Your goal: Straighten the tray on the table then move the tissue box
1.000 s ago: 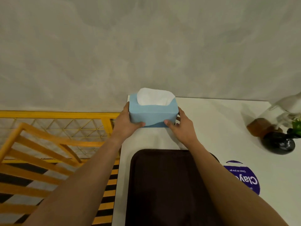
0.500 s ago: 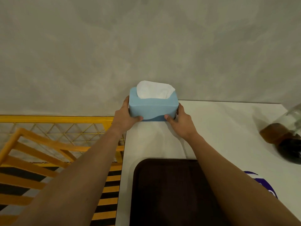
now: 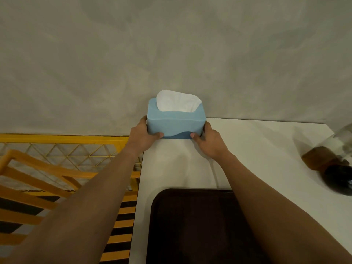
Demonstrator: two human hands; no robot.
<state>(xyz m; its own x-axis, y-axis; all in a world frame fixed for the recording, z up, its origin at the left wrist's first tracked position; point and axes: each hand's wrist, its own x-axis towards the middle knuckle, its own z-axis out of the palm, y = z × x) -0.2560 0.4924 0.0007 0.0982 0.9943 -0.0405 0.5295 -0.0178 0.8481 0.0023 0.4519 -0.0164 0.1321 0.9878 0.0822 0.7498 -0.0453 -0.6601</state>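
A light blue tissue box (image 3: 176, 123) with a white tissue sticking out of its top stands at the far left corner of the white table (image 3: 266, 149), close to the grey wall. My left hand (image 3: 142, 135) grips its left end and my right hand (image 3: 208, 141) grips its right end, thumbs on the front face. A dark brown tray (image 3: 190, 225) lies on the table near me, its edges parallel to the table's edges, partly hidden under my right forearm.
At the right edge of the table stand a dark round vase (image 3: 337, 178) and a brown-and-clear glass object (image 3: 322, 155), both blurred. A yellow metal railing (image 3: 57, 139) and orange slatted frame (image 3: 38, 187) lie left of the table.
Both hands have pushed the tissue box farther back toward the wall and table corner. The view has tilted upward, so the tray sits lower in the frame and the purple disc has left view.
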